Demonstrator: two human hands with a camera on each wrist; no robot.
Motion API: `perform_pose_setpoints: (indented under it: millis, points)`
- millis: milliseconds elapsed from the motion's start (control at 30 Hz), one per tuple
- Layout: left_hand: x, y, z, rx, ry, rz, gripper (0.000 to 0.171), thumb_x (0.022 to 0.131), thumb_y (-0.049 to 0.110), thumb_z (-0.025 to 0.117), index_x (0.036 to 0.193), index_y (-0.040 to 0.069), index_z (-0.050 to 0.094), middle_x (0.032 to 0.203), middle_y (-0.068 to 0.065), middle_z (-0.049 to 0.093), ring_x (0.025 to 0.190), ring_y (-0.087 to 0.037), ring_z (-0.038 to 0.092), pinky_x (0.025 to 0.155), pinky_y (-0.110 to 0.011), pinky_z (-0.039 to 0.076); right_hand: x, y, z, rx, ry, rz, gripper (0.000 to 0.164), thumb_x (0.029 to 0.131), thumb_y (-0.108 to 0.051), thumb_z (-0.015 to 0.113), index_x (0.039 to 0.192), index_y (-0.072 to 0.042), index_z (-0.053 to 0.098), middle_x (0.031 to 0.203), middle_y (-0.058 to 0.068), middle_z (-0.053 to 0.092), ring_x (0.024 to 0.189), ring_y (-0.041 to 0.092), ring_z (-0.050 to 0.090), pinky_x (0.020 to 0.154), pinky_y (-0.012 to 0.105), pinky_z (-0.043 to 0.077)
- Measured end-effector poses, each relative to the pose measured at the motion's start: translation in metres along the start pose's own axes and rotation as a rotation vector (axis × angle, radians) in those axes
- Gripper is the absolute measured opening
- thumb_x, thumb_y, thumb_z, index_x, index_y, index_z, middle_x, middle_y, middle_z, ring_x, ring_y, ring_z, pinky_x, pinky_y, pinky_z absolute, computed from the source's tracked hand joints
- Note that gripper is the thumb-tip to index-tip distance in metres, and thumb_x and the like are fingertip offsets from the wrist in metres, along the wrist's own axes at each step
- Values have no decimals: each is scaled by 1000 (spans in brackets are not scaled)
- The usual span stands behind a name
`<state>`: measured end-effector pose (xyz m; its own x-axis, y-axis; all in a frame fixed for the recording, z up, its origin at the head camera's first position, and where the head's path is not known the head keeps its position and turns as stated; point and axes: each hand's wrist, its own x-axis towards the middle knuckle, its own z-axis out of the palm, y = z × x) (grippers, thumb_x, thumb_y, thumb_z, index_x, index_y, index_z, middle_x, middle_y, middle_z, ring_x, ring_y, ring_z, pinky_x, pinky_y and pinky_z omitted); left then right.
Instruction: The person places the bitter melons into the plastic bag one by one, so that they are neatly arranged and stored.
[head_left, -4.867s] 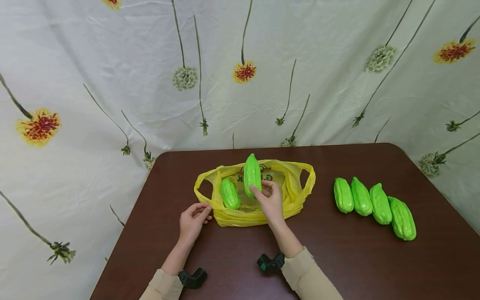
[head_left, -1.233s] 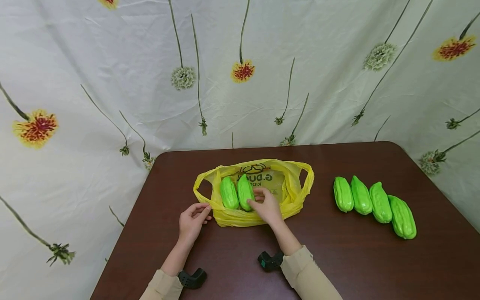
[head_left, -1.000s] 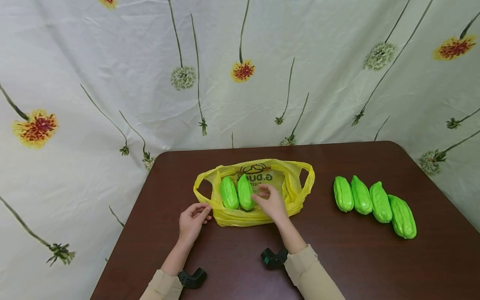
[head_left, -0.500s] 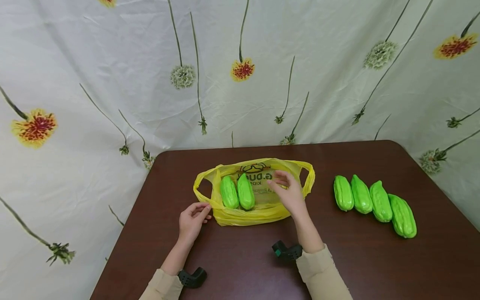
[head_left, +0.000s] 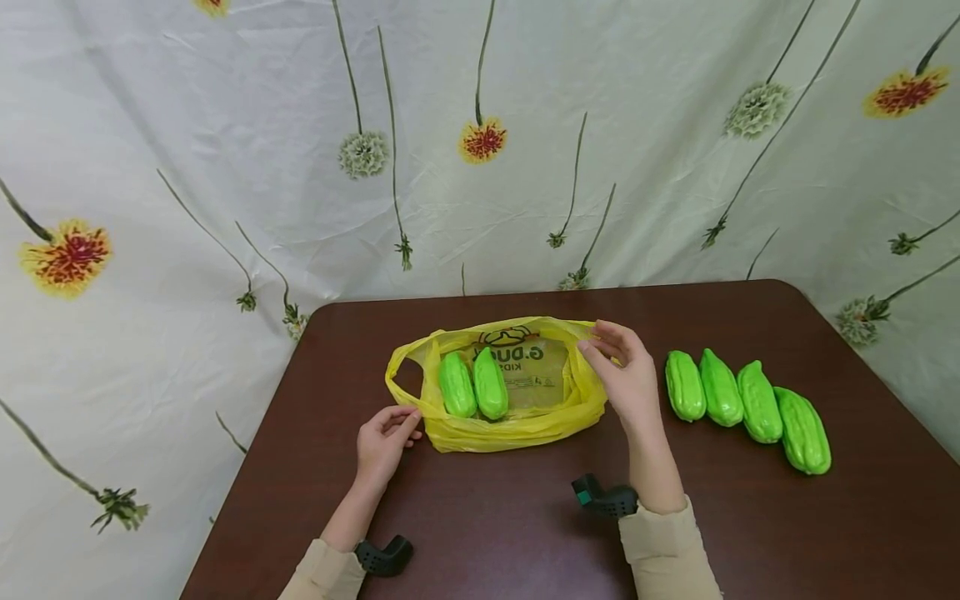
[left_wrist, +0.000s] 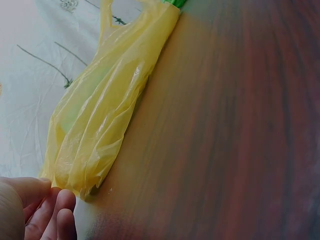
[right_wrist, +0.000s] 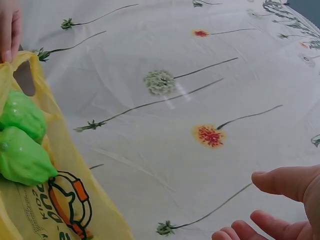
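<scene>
A yellow plastic bag (head_left: 502, 435) lies with its mouth spread on the table, dark print on its inner wall. Two glossy green ridged gourds (head_left: 491, 387) rest side by side in its left half. My left hand (head_left: 382, 448) pinches the bag's rim at the near left corner, thumb against fingers; the left wrist view shows that pinch on the thin plastic. My right hand (head_left: 630, 379) is over the bag's right end and covers the right handle. Its fingers are bent loosely, thumb apart; in the right wrist view the hand (right_wrist: 280, 215) holds nothing.
Several more green gourds (head_left: 761, 403) lie in a slanting row on the brown table (head_left: 480, 508), right of my right hand. A white flowered cloth (head_left: 420, 200) hangs behind the table's far edge. Each wrist wears a black camera band (head_left: 603, 497).
My right hand lowered a gourd into the bag beside the first, released it, then moved right to the bag's right end. My left hand has stayed at the rim.
</scene>
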<state>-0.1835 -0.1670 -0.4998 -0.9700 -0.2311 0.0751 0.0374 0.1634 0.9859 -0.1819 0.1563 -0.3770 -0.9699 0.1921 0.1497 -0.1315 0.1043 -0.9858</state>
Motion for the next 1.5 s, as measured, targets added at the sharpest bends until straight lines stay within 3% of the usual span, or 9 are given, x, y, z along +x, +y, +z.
perform_pose_setpoints:
  millis: [300, 533, 733, 1000, 1200, 1500]
  points:
    - [-11, 28, 1, -3, -29, 8, 23, 86, 8, 68, 100, -10, 65, 90, -20, 67, 62, -14, 64, 57, -22, 53, -2, -7, -26, 53, 126, -28, 40, 91, -8, 61, 128, -1, 49, 120, 9, 53, 102, 9, 53, 85, 17, 44]
    - [-11, 28, 1, 7, -22, 1, 20, 87, 5, 67, 100, -10, 65, 93, -26, 65, 63, -18, 65, 58, -22, 53, -3, -9, -48, 86, 269, -25, 35, 88, -9, 65, 121, -6, 55, 112, 1, 56, 99, 9, 53, 81, 14, 44]
    - [-11, 28, 1, 7, -19, 5, 18, 87, 4, 66, 100, -9, 66, 93, -26, 65, 65, -21, 65, 58, -23, 53, -4, -8, -67, 176, 337, 22, 32, 86, -11, 68, 116, -13, 58, 112, 0, 57, 101, 10, 54, 80, 13, 46]
    - [-11, 27, 1, 11, -28, -4, 21, 87, 7, 67, 100, -9, 65, 90, -19, 67, 64, -20, 65, 58, -22, 53, -8, -6, -91, 298, 454, 15, 31, 83, -7, 70, 112, -11, 62, 107, 2, 59, 94, 11, 57, 75, 14, 49]
    - [-2, 8, 0, 2, -17, -27, 22, 86, 12, 69, 101, -4, 67, 92, -19, 66, 65, -17, 65, 59, -23, 53, -12, 0, -114, 402, 553, 32, 31, 80, -5, 73, 110, -8, 63, 104, 3, 60, 88, 9, 60, 70, 14, 51]
    - [1, -4, 1, 6, 0, 33, 24, 85, 17, 71, 99, -2, 68, 88, -14, 67, 62, -13, 64, 58, -23, 53, -17, 12, -150, 506, 711, 99, 31, 75, -7, 78, 104, -9, 66, 96, 1, 61, 82, 9, 61, 64, 15, 51]
